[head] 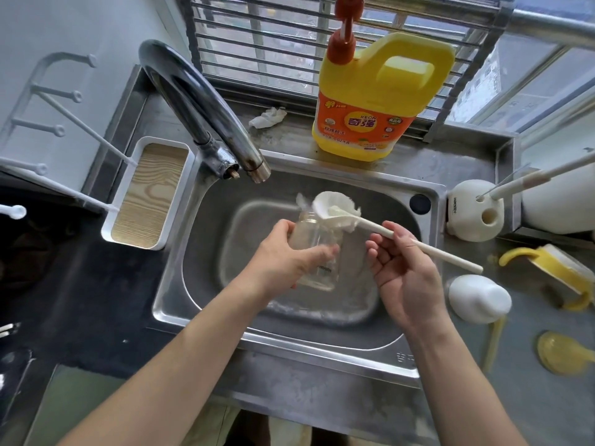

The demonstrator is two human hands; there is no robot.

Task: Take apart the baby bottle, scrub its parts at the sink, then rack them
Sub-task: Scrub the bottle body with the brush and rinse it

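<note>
**Finding one, far left:** the drying rack is standing on the desk beyond the tap. Every washed part will be travelling past the spout to reach it. A wet piece could be clipping the metal on the way.

**Finding two:** your left hand is holding the clear bottle body above the basin of the sink. Its fingers are curling round the barrel, and the mouth is pointing away from you. I am judging the wall to be wet and slick. A twist from the brush could be sliding the bottle out onto the steel.

**Finding three:** the brush head is sitting at the bottle mouth; whether it is entering, I cannot tell. Your right hand is pinching the brush handle between thumb and forefinger. The remaining fingers are curling loosely beneath. That light pinch is risking the head skidding off the rim and flicking suds.

**Finding four, right:** the white cap, yellow handled collar and yellow teat are lying on the desk beside the sink. The handle's tail is pointing toward them, so a long stroke may be knocking one off.
</note>
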